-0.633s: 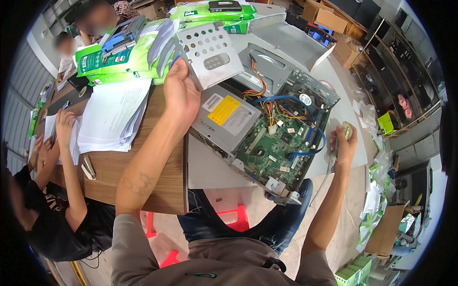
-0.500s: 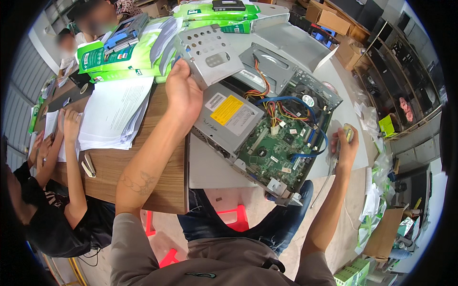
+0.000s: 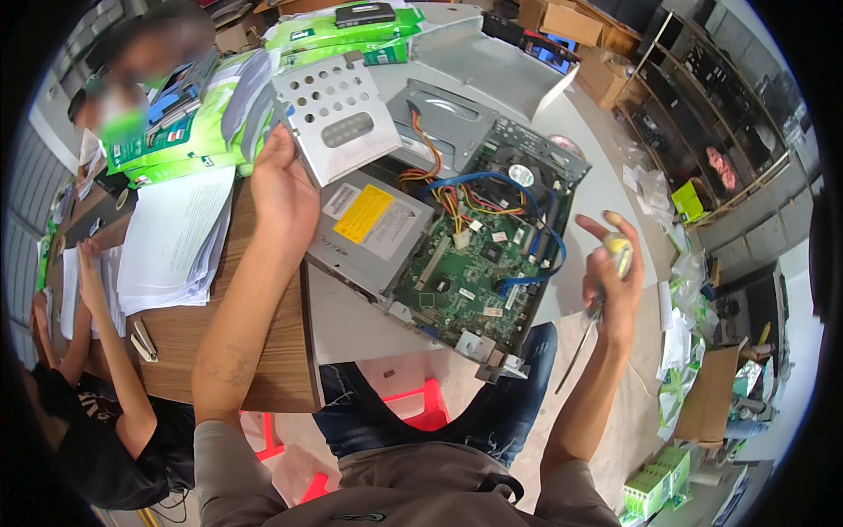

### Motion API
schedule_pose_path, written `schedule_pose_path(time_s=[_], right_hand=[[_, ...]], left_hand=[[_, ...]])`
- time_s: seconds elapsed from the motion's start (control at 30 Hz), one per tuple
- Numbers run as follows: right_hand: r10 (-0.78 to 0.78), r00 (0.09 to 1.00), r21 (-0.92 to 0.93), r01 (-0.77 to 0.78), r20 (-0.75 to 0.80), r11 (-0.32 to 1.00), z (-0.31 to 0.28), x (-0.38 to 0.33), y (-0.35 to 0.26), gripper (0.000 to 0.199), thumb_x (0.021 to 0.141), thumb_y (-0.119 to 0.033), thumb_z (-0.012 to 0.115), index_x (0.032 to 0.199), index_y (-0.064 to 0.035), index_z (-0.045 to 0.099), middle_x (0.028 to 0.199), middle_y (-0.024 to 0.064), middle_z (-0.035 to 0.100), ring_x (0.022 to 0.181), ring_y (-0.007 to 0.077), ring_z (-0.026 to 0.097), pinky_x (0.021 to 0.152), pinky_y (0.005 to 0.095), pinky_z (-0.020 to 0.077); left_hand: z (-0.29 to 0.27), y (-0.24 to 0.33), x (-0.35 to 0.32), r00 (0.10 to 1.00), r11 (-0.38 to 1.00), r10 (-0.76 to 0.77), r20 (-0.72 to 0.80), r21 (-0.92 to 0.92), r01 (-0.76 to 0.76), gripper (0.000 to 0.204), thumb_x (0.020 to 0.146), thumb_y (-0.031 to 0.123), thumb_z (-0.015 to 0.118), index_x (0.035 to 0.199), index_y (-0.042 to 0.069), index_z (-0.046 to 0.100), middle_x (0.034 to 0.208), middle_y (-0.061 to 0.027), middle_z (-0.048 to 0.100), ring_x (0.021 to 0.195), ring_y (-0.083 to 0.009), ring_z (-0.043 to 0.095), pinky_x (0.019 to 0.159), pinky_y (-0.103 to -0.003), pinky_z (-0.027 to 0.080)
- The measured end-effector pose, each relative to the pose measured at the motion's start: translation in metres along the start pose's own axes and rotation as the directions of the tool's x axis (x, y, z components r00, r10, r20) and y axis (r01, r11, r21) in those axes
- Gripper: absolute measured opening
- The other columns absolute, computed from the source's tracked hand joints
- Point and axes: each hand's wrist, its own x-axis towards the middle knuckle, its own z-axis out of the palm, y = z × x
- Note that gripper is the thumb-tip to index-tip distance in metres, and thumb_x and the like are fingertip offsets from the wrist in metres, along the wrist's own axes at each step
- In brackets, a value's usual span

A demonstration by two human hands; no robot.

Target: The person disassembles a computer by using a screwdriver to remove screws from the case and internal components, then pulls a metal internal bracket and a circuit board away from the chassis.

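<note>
Since the earlier frame we have lifted our right hand (image 3: 612, 272) up and away from the open computer case (image 3: 457, 255), and the perforated metal bracket (image 3: 336, 114) has tilted further up under our left hand.

Far left of the case, another person's arms (image 3: 97, 325) rest on papers at the wooden desk (image 3: 219, 351). A stapler (image 3: 143, 341) lies on the desk near that person's elbow. A thick stack of white papers (image 3: 180, 237) sits further toward the case, with green boxes (image 3: 184, 114) beyond it.

Our left hand (image 3: 283, 189) reaches forward from the lower edge, forearm stretched over the desk's corner, fingers closed on the near left edge of the bracket. That bracket stands tilted, touching the case's upper left side. Just right of our wrist, inside the case, lies a grey drive with a yellow label (image 3: 373, 224).

At the case's middle we see the green circuit board (image 3: 479, 268), crossed by blue cables (image 3: 527, 237) and a bundle of red and yellow wires (image 3: 443, 189). The case overhangs a white table (image 3: 360, 321), its near corner above our knees and a red stool (image 3: 413, 408).

Right of the case, our right hand is raised with elbow bent, gripping a screwdriver (image 3: 590, 325) by its yellow handle, shaft pointing down and clear of the case. Further right, cardboard boxes (image 3: 707, 395) and plastic bags (image 3: 680, 290) litter the floor.
</note>
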Motion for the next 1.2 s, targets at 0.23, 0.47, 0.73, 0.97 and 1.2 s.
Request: schedule_pose_path(time_s=[0.23, 0.47, 0.73, 0.97, 1.2], right_hand=[[-0.191, 0.868, -0.159, 0.291, 0.459, 0.943, 0.042, -0.033, -0.018, 0.064, 0.081, 0.008, 0.071, 0.140, -0.0115, 0.055, 0.113, 0.0120, 0.075, 0.104, 0.0267, 0.073, 0.090, 0.0349, 0.0555], [0.039, 0.747, -0.254, 0.176, 0.664, 0.951, 0.034, -0.037, -0.016, 0.053, 0.081, 0.003, 0.075, 0.132, -0.0055, 0.061, 0.119, 0.0105, 0.074, 0.104, 0.0293, 0.073, 0.089, 0.0370, 0.0566], [-0.098, 0.774, -0.093, 0.198, 0.626, 0.976, 0.027, -0.045, 0.011, 0.048, 0.085, -0.003, 0.071, 0.131, -0.0065, 0.057, 0.111, 0.0144, 0.075, 0.099, 0.0378, 0.072, 0.085, 0.0408, 0.0556], [-0.137, 0.762, -0.007, 0.182, 0.633, 0.983, 0.022, -0.042, 0.019, 0.047, 0.087, -0.003, 0.070, 0.131, -0.0065, 0.056, 0.117, 0.0143, 0.073, 0.105, 0.0379, 0.070, 0.088, 0.0399, 0.0554], [-0.090, 0.761, -0.012, 0.128, 0.642, 0.992, 0.021, -0.041, 0.015, 0.046, 0.086, -0.002, 0.073, 0.129, -0.0080, 0.058, 0.117, 0.0107, 0.074, 0.104, 0.0341, 0.071, 0.088, 0.0379, 0.0554]], left_hand=[[0.016, 0.000, -0.006, 0.968, 0.987, -0.139, 0.210, 0.108, 0.118, 0.043, 0.110, 0.024, 0.041, 0.145, -0.001, 0.045, 0.144, -0.0135, 0.057, 0.135, -0.0265, 0.054, 0.115, -0.044, 0.041], [0.107, -0.029, -0.014, 0.910, 0.871, -0.304, 0.282, 0.468, 0.146, 0.054, 0.100, 0.053, 0.060, 0.134, 0.011, 0.057, 0.114, -0.0016, 0.066, 0.086, -0.0153, 0.063, 0.084, -0.035, 0.054], [0.147, -0.106, -0.013, 0.734, 0.504, -0.657, 0.171, 0.824, 0.259, 0.046, 0.099, 0.054, 0.062, 0.119, 0.013, 0.066, 0.097, -0.0001, 0.066, 0.088, -0.0097, 0.063, 0.074, -0.030, 0.050], [0.147, -0.118, 0.005, 0.720, -0.023, -0.356, 0.596, 0.765, -0.644, 0.050, 0.106, 0.044, 0.049, 0.115, -0.002, 0.064, 0.098, -0.0187, 0.069, 0.098, -0.0375, 0.066, 0.088, -0.046, 0.050], [0.140, -0.122, -0.019, 0.676, -0.289, -0.275, 0.684, 0.612, -0.736, 0.056, 0.106, 0.044, 0.047, 0.137, -0.002, 0.056, 0.135, -0.0290, 0.057, 0.122, -0.0473, 0.055, 0.106, -0.048, 0.043]])
